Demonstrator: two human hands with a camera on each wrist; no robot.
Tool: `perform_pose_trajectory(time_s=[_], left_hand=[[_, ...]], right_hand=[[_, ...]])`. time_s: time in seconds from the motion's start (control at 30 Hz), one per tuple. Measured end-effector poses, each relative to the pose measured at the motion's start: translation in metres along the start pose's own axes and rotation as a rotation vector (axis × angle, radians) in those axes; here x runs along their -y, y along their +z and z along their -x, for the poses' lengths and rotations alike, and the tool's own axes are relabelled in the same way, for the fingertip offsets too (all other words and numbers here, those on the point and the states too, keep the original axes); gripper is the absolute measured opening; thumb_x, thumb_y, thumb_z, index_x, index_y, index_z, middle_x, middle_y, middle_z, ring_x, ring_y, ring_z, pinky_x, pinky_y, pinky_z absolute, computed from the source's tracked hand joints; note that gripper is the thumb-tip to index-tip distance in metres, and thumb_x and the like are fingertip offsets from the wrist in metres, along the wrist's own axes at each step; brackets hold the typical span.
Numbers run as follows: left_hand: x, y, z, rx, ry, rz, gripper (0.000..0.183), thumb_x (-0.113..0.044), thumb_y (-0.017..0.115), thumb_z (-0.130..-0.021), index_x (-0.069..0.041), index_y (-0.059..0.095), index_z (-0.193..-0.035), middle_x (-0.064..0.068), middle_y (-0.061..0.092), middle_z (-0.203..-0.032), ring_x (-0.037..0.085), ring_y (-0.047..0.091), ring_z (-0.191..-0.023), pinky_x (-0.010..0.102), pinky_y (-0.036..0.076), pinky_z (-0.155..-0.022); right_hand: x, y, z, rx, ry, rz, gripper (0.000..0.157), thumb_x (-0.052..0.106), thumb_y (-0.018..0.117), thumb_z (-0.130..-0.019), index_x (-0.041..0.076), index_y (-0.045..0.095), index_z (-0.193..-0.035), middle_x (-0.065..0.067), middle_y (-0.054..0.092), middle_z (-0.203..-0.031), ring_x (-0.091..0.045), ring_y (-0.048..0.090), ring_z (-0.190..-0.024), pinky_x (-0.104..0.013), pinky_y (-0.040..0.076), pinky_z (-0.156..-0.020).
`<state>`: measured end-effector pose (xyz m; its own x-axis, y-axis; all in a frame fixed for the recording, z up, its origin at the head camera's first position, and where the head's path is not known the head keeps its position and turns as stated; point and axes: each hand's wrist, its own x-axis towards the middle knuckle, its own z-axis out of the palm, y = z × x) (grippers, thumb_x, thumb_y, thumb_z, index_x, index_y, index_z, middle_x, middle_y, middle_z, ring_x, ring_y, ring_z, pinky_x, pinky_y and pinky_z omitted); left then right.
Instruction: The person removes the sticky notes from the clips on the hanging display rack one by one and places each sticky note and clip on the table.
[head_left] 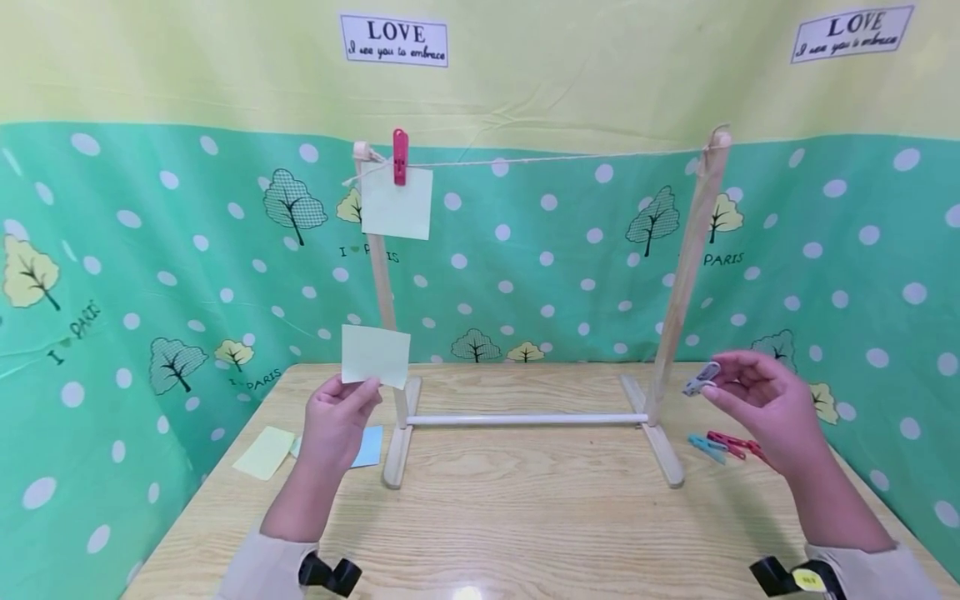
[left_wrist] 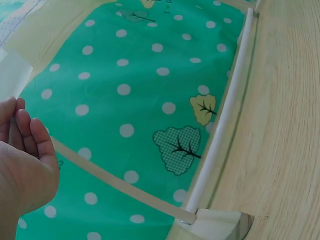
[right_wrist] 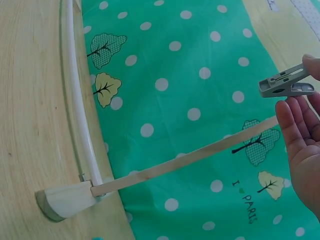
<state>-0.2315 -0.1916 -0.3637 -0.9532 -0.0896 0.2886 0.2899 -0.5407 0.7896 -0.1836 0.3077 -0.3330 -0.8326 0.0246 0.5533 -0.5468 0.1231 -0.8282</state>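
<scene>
head view: left hand (head_left: pixel 337 429) pinches paper (head_left: pixel 375 354) by its lower edge near the left post (head_left: pixel 382 287); probably light, easily creased. left wrist: fingertips (left_wrist: pixel 9 106) at the edge, a sound hold. right wrist: right hand (right_wrist: pixel 306 155) pinches a grey clip (right_wrist: pixel 272 89) by its handles, likely springy.
</scene>
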Motion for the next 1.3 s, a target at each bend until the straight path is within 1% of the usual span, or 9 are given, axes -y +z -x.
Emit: perform_pose_trajectory(time_s=[0.2, 0.27, 0.5, 0.63, 0.77, 0.93, 1.03, 1.17, 1.3], left_hand=[[0.000, -0.008, 0.004, -0.019, 0.008, 0.003, 0.031, 0.013, 0.056, -0.092, -0.011, 0.075, -0.094, 0.000, 0.073, -0.083, 0.012, 0.065, -0.069, 0.021, 0.056, -0.071], [0.000, -0.011, 0.005, -0.021, 0.007, 0.004, 0.032, 0.014, 0.056, -0.092, -0.011, 0.075, -0.093, 0.000, 0.073, -0.083, 0.012, 0.066, -0.071, 0.021, 0.056, -0.070], [-0.001, -0.025, 0.010, -0.042, -0.010, 0.009, 0.030, 0.013, 0.056, -0.092, -0.011, 0.075, -0.093, 0.000, 0.072, -0.084, 0.012, 0.066, -0.073, 0.021, 0.056, -0.071], [-0.003, -0.034, 0.013, -0.056, -0.011, 0.014, 0.029, 0.013, 0.056, -0.092, -0.009, 0.075, -0.094, 0.000, 0.072, -0.086, 0.012, 0.065, -0.075, 0.021, 0.056, -0.071], [-0.006, -0.043, 0.017, -0.073, 0.003, 0.033, 0.027, 0.014, 0.057, -0.092, -0.007, 0.075, -0.093, 0.002, 0.071, -0.084, 0.012, 0.065, -0.074, 0.021, 0.056, -0.071], [-0.009, -0.056, 0.020, -0.109, 0.016, 0.037, 0.023, 0.012, 0.060, -0.091, -0.006, 0.074, -0.089, 0.003, 0.069, -0.080, 0.013, 0.066, -0.073, 0.022, 0.057, -0.071], [-0.011, -0.064, 0.023, -0.132, 0.015, 0.015, 0.023, 0.012, 0.059, -0.091, -0.006, 0.074, -0.087, 0.002, 0.069, -0.079, 0.013, 0.066, -0.073, 0.022, 0.057, -0.072], [-0.013, -0.076, 0.027, -0.169, 0.018, -0.020, 0.024, 0.013, 0.059, -0.091, -0.006, 0.073, -0.085, 0.003, 0.069, -0.079, 0.013, 0.067, -0.073, 0.023, 0.058, -0.073], [-0.014, -0.089, 0.029, -0.208, 0.020, -0.044, 0.022, 0.013, 0.061, -0.090, -0.005, 0.073, -0.085, 0.004, 0.071, -0.080, 0.013, 0.068, -0.075, 0.024, 0.058, -0.074]], right_hand=[[-0.005, -0.005, 0.007, -0.021, 0.031, 0.033, 0.034, -0.015, 0.065, -0.085, -0.007, 0.059, -0.118, -0.002, 0.063, -0.101, -0.010, 0.061, -0.088, -0.013, 0.053, -0.075], [-0.007, -0.007, 0.010, -0.022, 0.043, 0.014, 0.033, -0.016, 0.064, -0.086, -0.007, 0.060, -0.118, -0.001, 0.064, -0.101, -0.010, 0.060, -0.088, -0.013, 0.053, -0.076], [-0.016, -0.018, 0.018, -0.032, 0.090, -0.002, 0.032, -0.013, 0.064, -0.087, 0.002, 0.064, -0.115, 0.001, 0.063, -0.102, -0.007, 0.060, -0.088, -0.011, 0.052, -0.076], [-0.019, -0.024, 0.022, -0.041, 0.125, -0.034, 0.031, -0.012, 0.064, -0.088, 0.001, 0.063, -0.116, 0.001, 0.063, -0.103, -0.007, 0.062, -0.088, -0.013, 0.053, -0.075], [-0.023, -0.030, 0.027, -0.049, 0.139, -0.037, 0.034, -0.011, 0.064, -0.088, 0.002, 0.063, -0.120, 0.001, 0.062, -0.103, -0.006, 0.061, -0.089, -0.012, 0.053, -0.076], [-0.029, -0.039, 0.033, -0.045, 0.181, -0.031, 0.037, -0.009, 0.064, -0.089, 0.005, 0.065, -0.123, 0.002, 0.064, -0.103, -0.005, 0.062, -0.089, -0.012, 0.053, -0.073], [-0.033, -0.044, 0.037, -0.042, 0.203, -0.038, 0.035, -0.009, 0.064, -0.090, 0.007, 0.066, -0.120, 0.003, 0.064, -0.104, -0.003, 0.063, -0.089, -0.013, 0.054, -0.072], [-0.040, -0.050, 0.040, -0.042, 0.226, -0.061, 0.031, -0.010, 0.063, -0.090, 0.006, 0.065, -0.117, 0.004, 0.065, -0.105, -0.003, 0.064, -0.090, -0.013, 0.054, -0.074], [-0.048, -0.056, 0.044, -0.049, 0.262, -0.027, 0.028, -0.009, 0.063, -0.090, 0.006, 0.064, -0.115, 0.005, 0.065, -0.103, -0.002, 0.063, -0.090, -0.013, 0.054, -0.073]])
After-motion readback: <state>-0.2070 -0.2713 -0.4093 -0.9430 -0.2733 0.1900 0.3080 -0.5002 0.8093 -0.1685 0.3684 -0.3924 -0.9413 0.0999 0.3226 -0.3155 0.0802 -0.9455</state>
